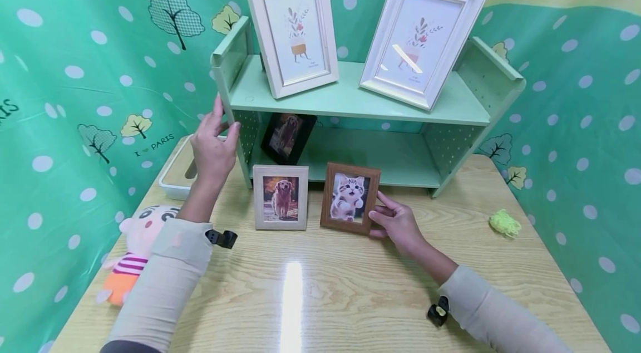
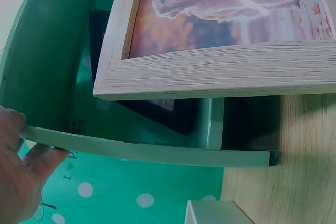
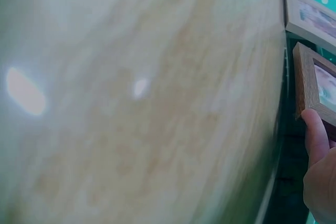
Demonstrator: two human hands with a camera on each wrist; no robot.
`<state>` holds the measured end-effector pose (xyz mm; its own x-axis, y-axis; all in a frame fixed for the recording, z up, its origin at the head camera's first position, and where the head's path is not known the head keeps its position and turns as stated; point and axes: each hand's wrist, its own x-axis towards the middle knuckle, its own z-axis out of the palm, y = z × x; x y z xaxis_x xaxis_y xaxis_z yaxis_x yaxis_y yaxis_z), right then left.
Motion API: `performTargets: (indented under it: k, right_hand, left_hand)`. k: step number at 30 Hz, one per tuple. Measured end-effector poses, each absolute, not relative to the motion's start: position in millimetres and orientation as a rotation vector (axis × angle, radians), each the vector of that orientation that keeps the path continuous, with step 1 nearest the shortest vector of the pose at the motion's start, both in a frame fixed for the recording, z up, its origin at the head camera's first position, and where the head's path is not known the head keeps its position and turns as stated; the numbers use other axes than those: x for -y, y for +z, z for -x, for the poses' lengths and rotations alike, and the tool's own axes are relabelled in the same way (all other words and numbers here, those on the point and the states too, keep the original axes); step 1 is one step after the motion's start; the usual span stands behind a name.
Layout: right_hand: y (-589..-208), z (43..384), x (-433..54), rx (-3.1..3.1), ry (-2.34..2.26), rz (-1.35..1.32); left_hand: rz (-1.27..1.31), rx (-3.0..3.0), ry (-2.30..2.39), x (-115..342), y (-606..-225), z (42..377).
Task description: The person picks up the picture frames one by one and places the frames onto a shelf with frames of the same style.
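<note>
My right hand [image 1: 400,228] holds the brown photo frame [image 1: 326,197] with a kitten picture by its right side, thumb in front; the frame stands on the table before the shelf. My left hand [image 1: 214,147] grips the left side panel of the green shelf [image 1: 370,155], and the left wrist view shows the panel's edge between its fingers [image 2: 50,163]. Left of the brown frame, a whitish photo frame [image 1: 256,197] with a dog picture stands upright. Behind it, a black photo frame [image 1: 300,138] leans tilted on the lower shelf.
Two larger white frames [image 1: 328,35] [image 1: 373,47] with plant prints stand on the upper shelf. A shallow tray [image 1: 172,191] lies by my left forearm, near a plush doll [image 1: 131,264]. Yellow-green stringy material [image 1: 504,223] is at the table's right. Polka-dot curtains surround the table.
</note>
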<state>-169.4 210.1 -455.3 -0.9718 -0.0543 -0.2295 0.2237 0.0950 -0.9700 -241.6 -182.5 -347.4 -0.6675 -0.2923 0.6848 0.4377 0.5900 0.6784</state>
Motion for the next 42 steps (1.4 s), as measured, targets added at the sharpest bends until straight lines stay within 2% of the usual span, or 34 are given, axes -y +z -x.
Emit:
performTargets:
  k: [27,42]
  right_hand:
    - [-434,174,-207,-2.121,-2.076,-0.182]
    - [-422,187,-207,-2.160,-2.117,-0.144]
  left_hand:
    - [0.123,2.003,-1.147,183,-349,243]
    - [0.122,1.999,-1.154,184,-349,244]
